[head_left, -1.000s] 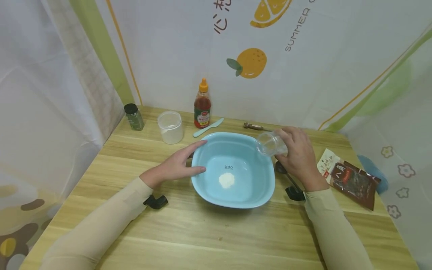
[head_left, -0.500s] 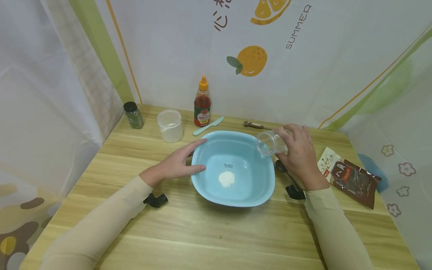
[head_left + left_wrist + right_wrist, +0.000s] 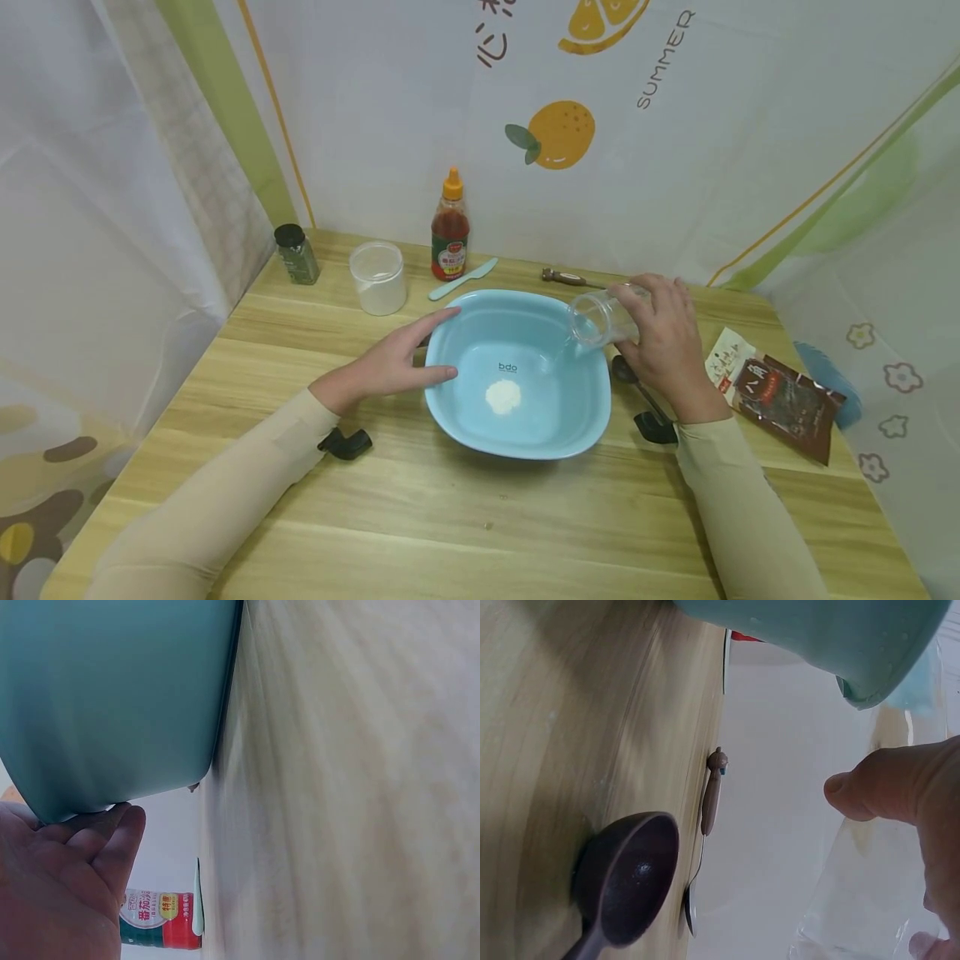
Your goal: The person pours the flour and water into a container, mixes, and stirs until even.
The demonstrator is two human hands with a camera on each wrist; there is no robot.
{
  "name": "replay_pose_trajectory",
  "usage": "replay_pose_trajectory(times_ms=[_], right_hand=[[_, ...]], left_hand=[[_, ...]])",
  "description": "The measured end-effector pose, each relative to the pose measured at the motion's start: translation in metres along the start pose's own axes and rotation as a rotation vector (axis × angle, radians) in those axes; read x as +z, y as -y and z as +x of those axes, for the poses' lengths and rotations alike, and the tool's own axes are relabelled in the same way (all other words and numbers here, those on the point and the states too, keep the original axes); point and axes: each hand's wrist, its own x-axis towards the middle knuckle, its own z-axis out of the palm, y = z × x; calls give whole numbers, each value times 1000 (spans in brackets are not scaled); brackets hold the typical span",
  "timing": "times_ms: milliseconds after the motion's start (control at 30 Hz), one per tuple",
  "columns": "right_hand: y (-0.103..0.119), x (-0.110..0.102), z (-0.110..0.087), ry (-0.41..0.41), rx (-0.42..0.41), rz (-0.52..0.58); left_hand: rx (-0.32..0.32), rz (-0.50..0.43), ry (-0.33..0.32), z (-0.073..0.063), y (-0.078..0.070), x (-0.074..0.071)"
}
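Note:
A light-blue basin [image 3: 517,433] stands on the table with a small heap of white powder [image 3: 503,397] on its floor. At the basin's left rim is my left hand [image 3: 390,362], thumb and index finger over the edge, other fingers against the outer wall [image 3: 112,697]. My right hand [image 3: 663,346] grips a clear container [image 3: 592,318], tilted with its mouth over the right rim. Clear liquid runs from it into the basin. In the right wrist view, the thumb [image 3: 862,791] lies along the clear container [image 3: 870,885].
A dark scoop [image 3: 626,371] lies right of the basin, near a brown packet [image 3: 783,400]. Behind are a brown-handled spoon [image 3: 566,277], a pale knife [image 3: 463,279], a red sauce bottle [image 3: 450,237], a clear jar of white powder [image 3: 378,283] and a black-capped jar [image 3: 297,257].
The clear container in my right hand has tipped slightly further, and a stream of liquid now shows below its mouth. My left hand stays at the basin's rim.

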Motion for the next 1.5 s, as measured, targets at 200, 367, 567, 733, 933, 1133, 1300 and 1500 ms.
replay_pose_trajectory(times_ms=[200, 367, 567, 733, 933, 1133, 1300, 1500], right_hand=[[0, -1, 0, 0, 4, -9], [0, 0, 0, -4, 3, -12], [0, -1, 0, -1, 2, -12], [0, -1, -1, -1, 1, -13], [1, -1, 0, -6, -8, -17], [1, -1, 0, -3, -7, -25], [2, -1, 0, -10, -10, -24], [2, -1, 1, -8, -6, -24]], left_hand=[[0, 8, 1, 1, 0, 0], [4, 9, 2, 1, 1, 0], [12, -3, 6, 1, 1, 0], [16, -4, 10, 2, 2, 0], [13, 2, 3, 1, 2, 0], [11, -3, -2, 0, 1, 0], [14, -11, -1, 0, 1, 0], [14, -2, -2, 0, 1, 0]])
